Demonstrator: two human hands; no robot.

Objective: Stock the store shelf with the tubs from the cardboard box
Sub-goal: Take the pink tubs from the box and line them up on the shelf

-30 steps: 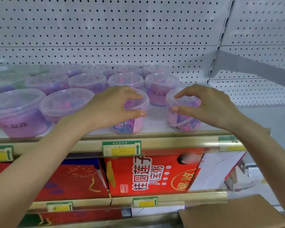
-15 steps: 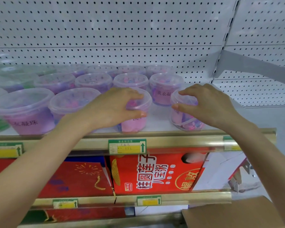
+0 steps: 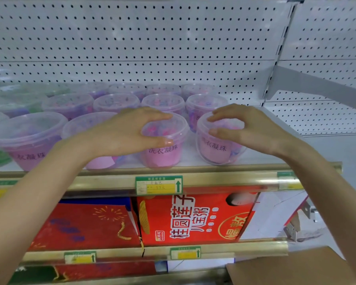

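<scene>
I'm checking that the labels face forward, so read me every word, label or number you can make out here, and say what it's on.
"洗衣凝珠": centre tub, gripped by the left hand.
"衣凝珠", first character unclear: right-end tub, held by the right hand.
"衣凝珠": left tub.
"桂圆莲子八宝粥": red carton.
Shelf price tags: too blurred to read.
</scene>
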